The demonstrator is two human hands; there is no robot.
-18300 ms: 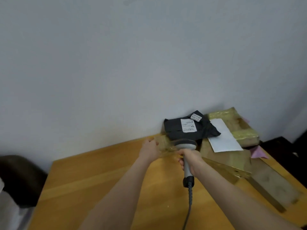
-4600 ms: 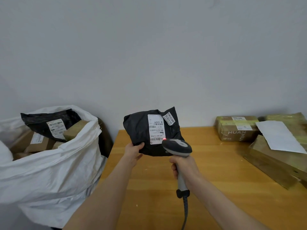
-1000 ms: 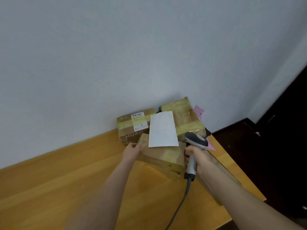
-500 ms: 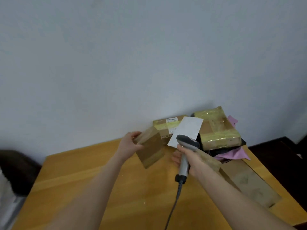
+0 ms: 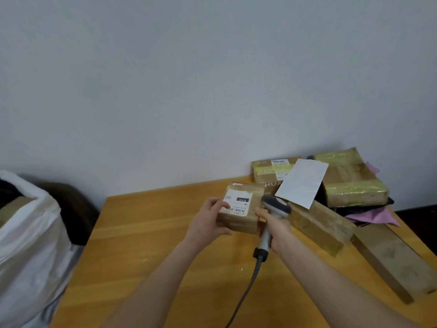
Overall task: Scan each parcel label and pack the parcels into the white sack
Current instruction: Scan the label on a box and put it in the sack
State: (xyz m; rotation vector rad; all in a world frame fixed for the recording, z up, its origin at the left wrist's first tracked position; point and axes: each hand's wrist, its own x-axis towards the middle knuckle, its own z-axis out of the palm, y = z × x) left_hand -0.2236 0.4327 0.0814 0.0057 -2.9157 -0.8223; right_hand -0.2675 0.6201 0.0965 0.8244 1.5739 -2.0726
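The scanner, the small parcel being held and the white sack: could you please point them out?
scanner (image 5: 276, 205), head view, on its grey head.
small parcel (image 5: 237, 205), head view, on its white label.
white sack (image 5: 28, 245), head view, on its outer wall.

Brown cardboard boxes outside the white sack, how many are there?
5: a small labelled one in the left hand, a printed one by the wall, a yellow-taped one atop black bags, two long ones on the wooden table's right. Others may be hidden.

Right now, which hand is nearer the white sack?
Left. The left hand grips the small labelled parcel, to the right of the white sack. The right hand holds the scanner on the parcel's far side, farther from the sack.
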